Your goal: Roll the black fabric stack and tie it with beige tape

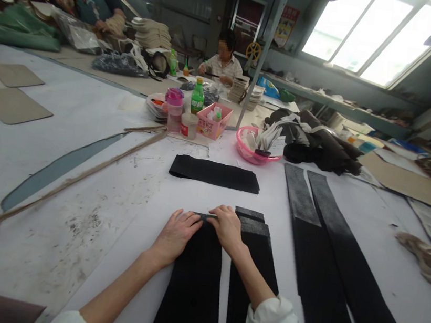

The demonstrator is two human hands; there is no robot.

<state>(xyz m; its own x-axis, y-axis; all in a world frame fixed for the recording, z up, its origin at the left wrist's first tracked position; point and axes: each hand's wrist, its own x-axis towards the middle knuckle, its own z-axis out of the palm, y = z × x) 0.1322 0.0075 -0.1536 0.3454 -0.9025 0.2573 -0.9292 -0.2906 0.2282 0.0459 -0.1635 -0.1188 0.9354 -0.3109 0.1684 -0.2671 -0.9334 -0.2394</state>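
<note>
My left hand (174,234) lies flat on the far end of a long black fabric strip (195,280), fingers stretched toward the strip's folded edge. My right hand (227,227) rests beside it, fingers curled down and pinching that same folded end. A second black strip (253,256) lies under my right forearm, its end just beyond my knuckles. A folded black fabric piece (214,173) sits farther away on the white table (78,175).
Two long dark strips (331,251) run along the right. Beyond are a pink bowl (255,148), a pink box (213,121), a green bottle (197,97), a pink-lidded cup (174,109) and dark cloth (317,143). Two people sit at the far side.
</note>
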